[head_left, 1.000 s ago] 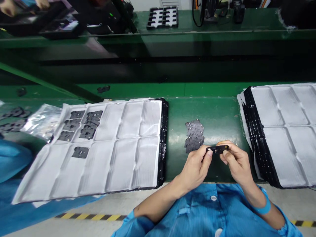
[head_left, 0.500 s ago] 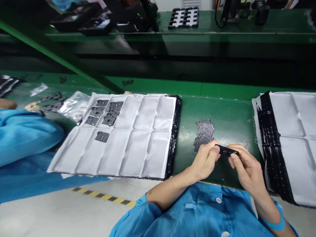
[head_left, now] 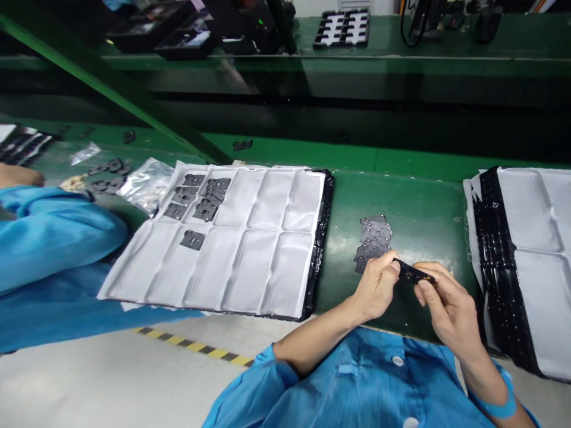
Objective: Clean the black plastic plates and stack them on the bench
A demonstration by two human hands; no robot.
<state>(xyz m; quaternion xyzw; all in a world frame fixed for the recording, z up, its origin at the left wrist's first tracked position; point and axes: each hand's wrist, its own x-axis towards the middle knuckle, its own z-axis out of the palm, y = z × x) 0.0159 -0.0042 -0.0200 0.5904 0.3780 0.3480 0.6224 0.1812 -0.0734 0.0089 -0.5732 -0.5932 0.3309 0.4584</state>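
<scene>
A small black flat part (head_left: 413, 273) with a few yellow spots is held up over the green bench, one end in each hand. My left hand (head_left: 378, 285) pinches its left end between thumb and fingers. On its right end, the thumb and fingers of my right hand (head_left: 448, 303) are closed. Just beyond my left hand lies a loose pile of dark grey flat pieces (head_left: 373, 238), overlapping one another on the bench. Part of that pile is hidden by my left hand.
Left of my hands is a stack of trays topped by a white sheet (head_left: 250, 267), with several grey plates (head_left: 193, 239) on it. Another tray stack (head_left: 499, 267) stands at right. A co-worker's blue sleeve (head_left: 62, 238) reaches in from the left, near a clear plastic bag (head_left: 147, 185).
The whole view has shifted slightly, so the scene sits a little further right. Both hands keep their hold on the black part; its pose is nearly the same.
</scene>
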